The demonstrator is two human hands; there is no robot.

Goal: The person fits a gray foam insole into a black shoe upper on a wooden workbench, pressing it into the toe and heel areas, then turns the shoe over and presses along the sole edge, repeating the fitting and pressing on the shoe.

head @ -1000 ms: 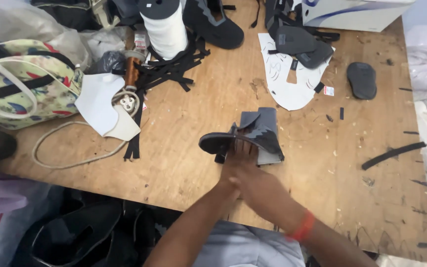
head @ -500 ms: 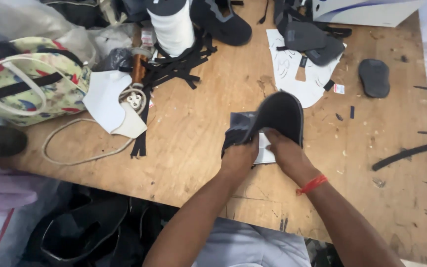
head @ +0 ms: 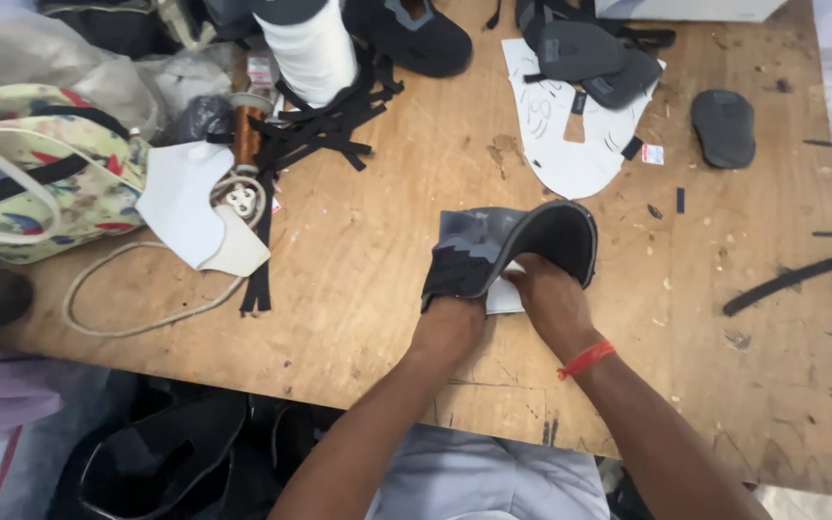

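1. The left hand (head: 448,327) is closed on the near left edge of a dark grey shoe upper (head: 493,252), its fingers tucked under the fabric.
2. The right hand (head: 551,299) grips the same shoe upper from the near right side, fingers curled up into the rounded black-lined part; a red band sits on that wrist.
3. The shoe upper lies just beyond both hands and between them, its long axis running from near left to far right, the curved rim tipped up on the right hand's side. Both hands touch it; neither is nearer.
4. A small white piece (head: 505,297) shows between the two hands, under the shoe upper.
5. Below is a scuffed wooden table (head: 368,318), bare just left of the left hand.
6. Far left of the left hand: a white paper pattern (head: 185,207), a pale cord (head: 117,318) and a flowered bag (head: 40,173).
7. Beyond the right hand lie a larger white pattern sheet (head: 570,144) and a dark insole (head: 724,127); a black strip (head: 790,281) lies well to its right.
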